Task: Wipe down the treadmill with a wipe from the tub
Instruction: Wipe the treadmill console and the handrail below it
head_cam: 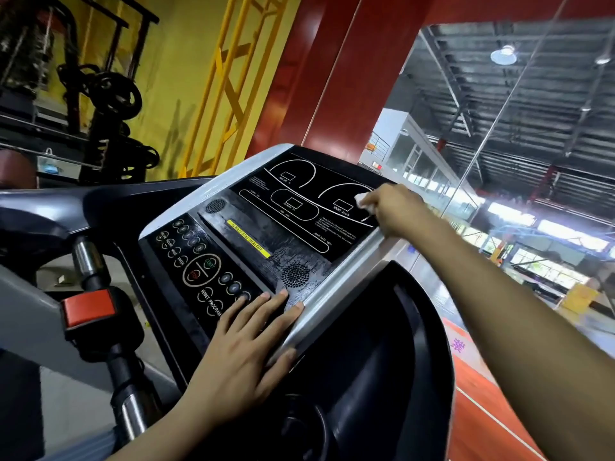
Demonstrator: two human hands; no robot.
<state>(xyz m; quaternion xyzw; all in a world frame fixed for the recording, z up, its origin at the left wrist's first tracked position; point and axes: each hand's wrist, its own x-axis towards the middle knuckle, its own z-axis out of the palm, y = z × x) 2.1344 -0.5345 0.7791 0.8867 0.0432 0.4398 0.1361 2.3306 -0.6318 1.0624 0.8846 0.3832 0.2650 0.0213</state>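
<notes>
Console (pixel 266 227) wiping in hand: wipe (pixel 360 198) pinched by right hand (pixel 396 211) on display. Left hand (pixel 246 344) laid flat, fingers straight. Next: keypad pass judged needed.

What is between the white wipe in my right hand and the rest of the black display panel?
Nothing visible. The right hand presses the white wipe straight onto the black display panel; the left hand rests lower, by the buttons.
</notes>
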